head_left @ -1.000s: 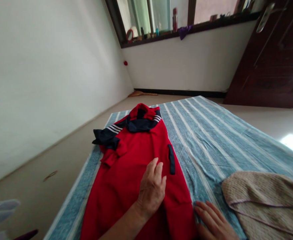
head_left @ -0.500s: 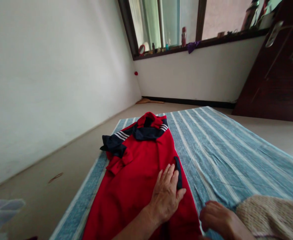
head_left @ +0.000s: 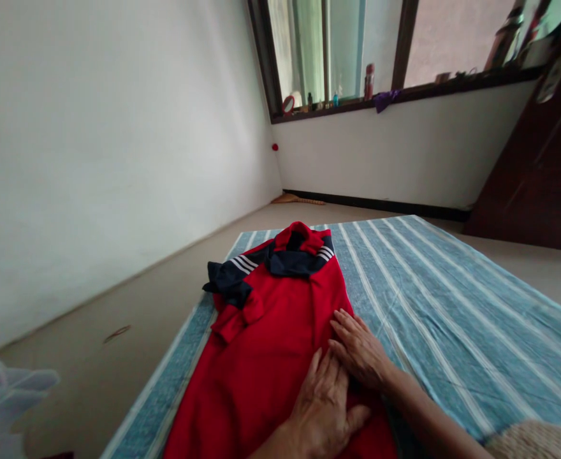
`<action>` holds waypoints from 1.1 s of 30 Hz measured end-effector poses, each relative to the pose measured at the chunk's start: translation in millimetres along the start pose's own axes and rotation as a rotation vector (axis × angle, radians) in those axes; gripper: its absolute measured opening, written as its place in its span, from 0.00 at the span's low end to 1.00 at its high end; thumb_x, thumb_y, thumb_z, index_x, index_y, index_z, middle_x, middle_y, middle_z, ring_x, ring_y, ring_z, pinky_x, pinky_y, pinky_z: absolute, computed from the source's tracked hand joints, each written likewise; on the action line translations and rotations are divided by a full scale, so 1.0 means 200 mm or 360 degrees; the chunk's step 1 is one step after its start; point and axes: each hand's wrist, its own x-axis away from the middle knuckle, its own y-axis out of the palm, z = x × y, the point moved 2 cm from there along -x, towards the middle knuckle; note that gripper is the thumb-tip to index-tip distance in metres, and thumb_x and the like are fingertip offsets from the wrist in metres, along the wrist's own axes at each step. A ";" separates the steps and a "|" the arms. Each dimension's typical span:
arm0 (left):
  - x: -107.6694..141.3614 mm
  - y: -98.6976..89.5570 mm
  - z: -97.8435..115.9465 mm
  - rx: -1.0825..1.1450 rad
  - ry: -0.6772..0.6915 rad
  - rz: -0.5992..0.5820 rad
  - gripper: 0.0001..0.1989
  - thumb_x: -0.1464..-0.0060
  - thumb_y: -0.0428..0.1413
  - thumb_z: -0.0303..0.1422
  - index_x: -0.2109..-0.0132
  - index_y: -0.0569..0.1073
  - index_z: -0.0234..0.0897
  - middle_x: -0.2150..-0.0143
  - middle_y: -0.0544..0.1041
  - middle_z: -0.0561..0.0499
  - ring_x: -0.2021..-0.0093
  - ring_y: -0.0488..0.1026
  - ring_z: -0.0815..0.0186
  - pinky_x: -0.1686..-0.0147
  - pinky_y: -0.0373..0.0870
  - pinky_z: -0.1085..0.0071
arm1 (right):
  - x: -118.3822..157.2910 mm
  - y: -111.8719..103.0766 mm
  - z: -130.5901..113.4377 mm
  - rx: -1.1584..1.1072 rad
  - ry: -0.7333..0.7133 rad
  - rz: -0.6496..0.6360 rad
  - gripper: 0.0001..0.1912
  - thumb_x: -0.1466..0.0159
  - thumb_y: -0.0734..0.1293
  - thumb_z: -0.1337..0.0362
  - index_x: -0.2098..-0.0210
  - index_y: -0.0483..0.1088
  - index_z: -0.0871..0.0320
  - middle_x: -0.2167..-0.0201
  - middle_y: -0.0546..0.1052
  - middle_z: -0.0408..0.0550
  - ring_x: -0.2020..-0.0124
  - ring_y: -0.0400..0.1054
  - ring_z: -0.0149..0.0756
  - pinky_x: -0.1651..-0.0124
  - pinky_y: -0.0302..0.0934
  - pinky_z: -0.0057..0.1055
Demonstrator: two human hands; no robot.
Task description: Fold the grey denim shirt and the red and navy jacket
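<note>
A red jacket [head_left: 280, 325] with navy shoulders and white stripes lies lengthwise on a blue-and-white striped sheet [head_left: 419, 287]. Its collar points away from me, and one sleeve is bunched at the left shoulder. My left hand [head_left: 326, 398] rests flat on the jacket's lower right part, fingers stretched out. Just beyond it, my right hand [head_left: 359, 347] lies flat along the right edge of the garment, its fingers reaching over the red cloth. The fingertips of the left hand meet the side of the right. The navy strip on that edge is covered by my hands.
A beige knitted item [head_left: 533, 440] lies at the lower right. Whitish translucent material [head_left: 7, 401] hangs at the lower left. Beyond the sheet are a white wall [head_left: 118, 159], a window sill with bottles [head_left: 369, 81], and a dark red door [head_left: 539, 172].
My right hand has come from the sheet's near right onto the jacket's right edge. My left hand has slid slightly toward me. The view has shifted a little, and less of the knitted item shows.
</note>
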 end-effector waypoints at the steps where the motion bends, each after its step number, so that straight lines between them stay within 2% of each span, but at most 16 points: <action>1: 0.00 -0.01 0.00 0.0029 0.0023 0.0041 0.37 0.43 0.54 0.46 0.33 0.52 0.34 0.33 0.55 0.41 0.33 0.50 0.52 0.36 0.50 0.50 | 0.00 0.00 0.00 0.0007 0.0018 0.0013 0.24 0.32 0.56 0.56 0.41 0.64 0.63 0.37 0.61 0.58 0.34 0.49 0.45 0.34 0.44 0.47; 3: 0.00 -0.05 -0.01 0.0076 0.0040 0.0165 0.26 0.44 0.56 0.38 0.40 0.64 0.35 0.40 0.68 0.42 0.39 0.62 0.53 0.39 0.57 0.53 | 0.00 0.01 0.00 0.0013 0.0049 0.0046 0.23 0.31 0.56 0.56 0.42 0.65 0.60 0.38 0.62 0.56 0.34 0.50 0.44 0.34 0.45 0.46; 5: -0.03 -0.12 -0.04 0.0092 -0.0022 0.0337 0.10 0.42 0.51 0.31 0.54 0.73 0.36 0.54 0.77 0.46 0.52 0.72 0.59 0.47 0.66 0.60 | -0.02 0.02 -0.01 0.0040 0.0078 0.0086 0.20 0.32 0.58 0.59 0.45 0.67 0.59 0.39 0.64 0.55 0.36 0.53 0.44 0.35 0.47 0.45; 7: -0.10 -0.21 -0.08 0.0059 -0.0131 0.0490 0.12 0.40 0.45 0.27 0.65 0.73 0.37 0.65 0.77 0.47 0.62 0.73 0.63 0.56 0.71 0.65 | -0.03 0.03 -0.03 0.0102 0.0073 0.0137 0.17 0.34 0.59 0.63 0.47 0.69 0.58 0.42 0.68 0.54 0.38 0.57 0.44 0.35 0.48 0.45; 8: -0.16 -0.25 -0.11 0.0026 -0.0178 0.0535 0.14 0.39 0.43 0.28 0.66 0.72 0.37 0.66 0.76 0.47 0.63 0.73 0.63 0.58 0.71 0.67 | -0.04 0.03 -0.04 0.0141 0.0057 0.0175 0.17 0.34 0.60 0.66 0.48 0.70 0.59 0.43 0.69 0.55 0.39 0.59 0.44 0.36 0.49 0.45; 10: -0.32 -0.31 -0.16 -0.0044 -0.0171 0.0524 0.15 0.39 0.42 0.28 0.62 0.73 0.36 0.61 0.77 0.45 0.59 0.73 0.63 0.55 0.70 0.67 | -0.04 0.05 -0.07 0.0215 0.0002 0.0268 0.18 0.35 0.59 0.69 0.47 0.69 0.60 0.43 0.69 0.55 0.40 0.59 0.44 0.36 0.50 0.45; 11: -0.41 -0.32 -0.19 -0.0074 -0.0105 0.0488 0.15 0.39 0.42 0.28 0.57 0.73 0.36 0.54 0.76 0.45 0.53 0.72 0.63 0.50 0.68 0.68 | -0.04 0.05 -0.08 0.0240 -0.0018 0.0316 0.19 0.35 0.59 0.70 0.46 0.68 0.60 0.43 0.68 0.56 0.39 0.59 0.45 0.36 0.50 0.45; 13: -0.59 -0.30 -0.27 -0.0180 0.0002 0.0275 0.18 0.38 0.43 0.31 0.44 0.67 0.37 0.39 0.67 0.46 0.39 0.61 0.63 0.39 0.57 0.64 | -0.03 0.07 -0.09 0.0267 -0.0023 0.0387 0.21 0.36 0.60 0.70 0.44 0.66 0.61 0.41 0.66 0.57 0.38 0.57 0.46 0.37 0.52 0.45; 14: -0.67 -0.28 -0.31 -0.0236 -0.0091 0.0182 0.20 0.37 0.44 0.34 0.41 0.64 0.37 0.36 0.63 0.46 0.35 0.56 0.62 0.36 0.52 0.61 | -0.03 0.08 -0.09 0.0272 -0.0007 0.0409 0.21 0.36 0.60 0.69 0.43 0.65 0.61 0.41 0.66 0.57 0.38 0.56 0.46 0.37 0.53 0.45; 17: -0.83 -0.21 -0.43 -0.0273 -0.0288 0.0119 0.24 0.37 0.44 0.38 0.38 0.62 0.32 0.34 0.58 0.40 0.33 0.52 0.56 0.37 0.50 0.51 | -0.01 0.11 -0.08 0.0283 0.0077 0.0441 0.21 0.36 0.61 0.65 0.45 0.67 0.63 0.42 0.67 0.58 0.38 0.57 0.48 0.38 0.54 0.45; 21: -0.90 -0.16 -0.46 -0.0305 -0.0363 0.0188 0.24 0.36 0.42 0.37 0.37 0.60 0.29 0.33 0.55 0.37 0.33 0.50 0.55 0.37 0.48 0.51 | 0.00 0.13 -0.08 0.0297 0.0107 0.0449 0.22 0.36 0.60 0.65 0.43 0.65 0.63 0.41 0.66 0.58 0.38 0.57 0.48 0.38 0.54 0.46; 25: -0.92 -0.16 -0.44 -0.0316 -0.0245 0.0139 0.23 0.37 0.44 0.37 0.37 0.59 0.35 0.33 0.56 0.43 0.33 0.50 0.58 0.36 0.48 0.53 | -0.01 0.15 -0.08 0.0321 0.0115 0.0488 0.22 0.37 0.60 0.67 0.43 0.65 0.64 0.41 0.66 0.59 0.39 0.58 0.49 0.39 0.55 0.46; 30: -0.91 -0.19 -0.50 -0.0336 -0.0233 0.0194 0.23 0.37 0.43 0.35 0.37 0.59 0.32 0.33 0.56 0.41 0.33 0.49 0.60 0.36 0.48 0.54 | -0.01 0.18 -0.08 0.0326 0.0101 0.0565 0.20 0.38 0.62 0.65 0.47 0.68 0.62 0.44 0.69 0.58 0.41 0.61 0.49 0.40 0.58 0.46; 33: -0.89 -0.18 -0.54 -0.0337 -0.0251 0.0236 0.22 0.37 0.44 0.34 0.39 0.62 0.32 0.35 0.60 0.40 0.34 0.53 0.58 0.36 0.48 0.52 | -0.02 0.17 -0.07 0.0312 0.0106 0.0598 0.19 0.38 0.61 0.66 0.48 0.69 0.60 0.45 0.71 0.57 0.42 0.63 0.48 0.41 0.59 0.45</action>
